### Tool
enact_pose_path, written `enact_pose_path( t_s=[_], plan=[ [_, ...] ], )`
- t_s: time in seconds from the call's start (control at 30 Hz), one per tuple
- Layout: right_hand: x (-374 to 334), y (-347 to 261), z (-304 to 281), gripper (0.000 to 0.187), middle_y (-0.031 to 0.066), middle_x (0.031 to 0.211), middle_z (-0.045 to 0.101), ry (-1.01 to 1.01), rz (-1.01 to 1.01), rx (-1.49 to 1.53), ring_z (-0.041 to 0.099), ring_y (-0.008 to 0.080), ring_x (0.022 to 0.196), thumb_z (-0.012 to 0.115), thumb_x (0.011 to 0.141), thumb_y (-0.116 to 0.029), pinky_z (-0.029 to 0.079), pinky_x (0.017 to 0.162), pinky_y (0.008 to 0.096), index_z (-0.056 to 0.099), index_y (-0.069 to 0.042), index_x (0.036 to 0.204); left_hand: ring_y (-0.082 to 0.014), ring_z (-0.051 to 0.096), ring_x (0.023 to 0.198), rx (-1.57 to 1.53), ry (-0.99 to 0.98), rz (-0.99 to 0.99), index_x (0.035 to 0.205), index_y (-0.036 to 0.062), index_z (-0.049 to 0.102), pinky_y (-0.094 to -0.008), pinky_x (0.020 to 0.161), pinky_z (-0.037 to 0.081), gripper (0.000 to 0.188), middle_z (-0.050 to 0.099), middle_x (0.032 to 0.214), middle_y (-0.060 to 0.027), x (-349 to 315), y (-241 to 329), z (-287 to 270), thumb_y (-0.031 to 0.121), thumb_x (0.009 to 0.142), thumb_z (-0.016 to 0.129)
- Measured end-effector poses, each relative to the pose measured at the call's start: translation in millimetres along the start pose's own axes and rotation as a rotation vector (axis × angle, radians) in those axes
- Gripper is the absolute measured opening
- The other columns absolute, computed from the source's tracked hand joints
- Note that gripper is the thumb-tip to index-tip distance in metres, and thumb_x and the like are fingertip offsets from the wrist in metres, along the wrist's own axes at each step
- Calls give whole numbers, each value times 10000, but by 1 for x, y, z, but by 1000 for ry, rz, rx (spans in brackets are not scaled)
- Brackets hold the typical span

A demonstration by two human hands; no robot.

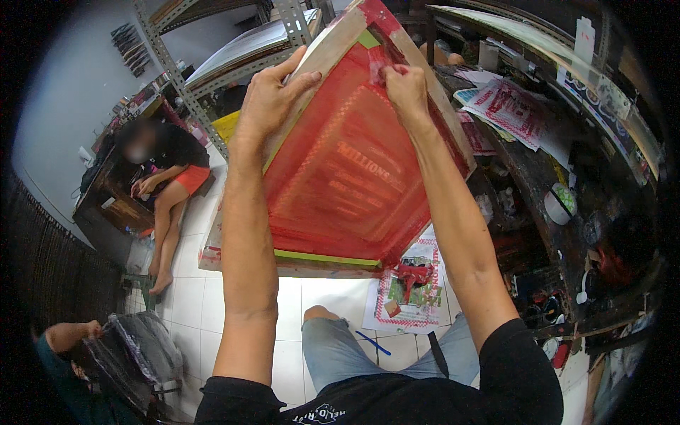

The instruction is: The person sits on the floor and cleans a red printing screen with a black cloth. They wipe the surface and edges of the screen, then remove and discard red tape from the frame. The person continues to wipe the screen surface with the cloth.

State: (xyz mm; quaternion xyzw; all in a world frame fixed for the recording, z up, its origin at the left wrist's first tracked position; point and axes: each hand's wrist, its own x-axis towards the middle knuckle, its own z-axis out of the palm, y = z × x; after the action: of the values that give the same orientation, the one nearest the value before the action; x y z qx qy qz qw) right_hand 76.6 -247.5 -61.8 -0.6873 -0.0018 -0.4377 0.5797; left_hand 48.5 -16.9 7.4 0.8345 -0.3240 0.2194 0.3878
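Red screen, long axis toward upper right

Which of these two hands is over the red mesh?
The right hand, closed over the red mesh near its top corner, with something pale at its fingers. The left hand grips the wooden frame instead.

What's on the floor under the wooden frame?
A printed sheet on white tiles, with a red item on it that I can't identify. The wooden frame covers the tiles behind it, so anything lying there can't be seen.
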Motion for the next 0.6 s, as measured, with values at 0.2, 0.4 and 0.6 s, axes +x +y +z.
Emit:
enact_pose_path(
  t_s=[0.2,0.4,0.6],
  plan=[
    [-39,74,-20,317,110,494,338,-31,29,-61,365,117,495,591,777,-188,337,484,377,509,51,585,-123,555,1069,179,40,41,1336,7,488,-234,923,400,573,607,1232,-111,5,1,-2,298,872,655],
    [-96,111,-54,296,81,525,306,-9,148,-79,351,96,517,584,797,-156,311,475,352,492,54,609,-91,552,931,111,35,-12,1338,31,502,-213,839,420,552,633,1089,-32,9,-9,2,296,877,649],
    [-155,139,-84,266,88,520,344,3,230,-80,355,94,532,575,806,-136,301,482,354,511,60,638,-61,528,845,-10,80,23,1344,54,508,-183,747,419,522,626,1009,0,10,-12,7,270,889,643]
  ],
)
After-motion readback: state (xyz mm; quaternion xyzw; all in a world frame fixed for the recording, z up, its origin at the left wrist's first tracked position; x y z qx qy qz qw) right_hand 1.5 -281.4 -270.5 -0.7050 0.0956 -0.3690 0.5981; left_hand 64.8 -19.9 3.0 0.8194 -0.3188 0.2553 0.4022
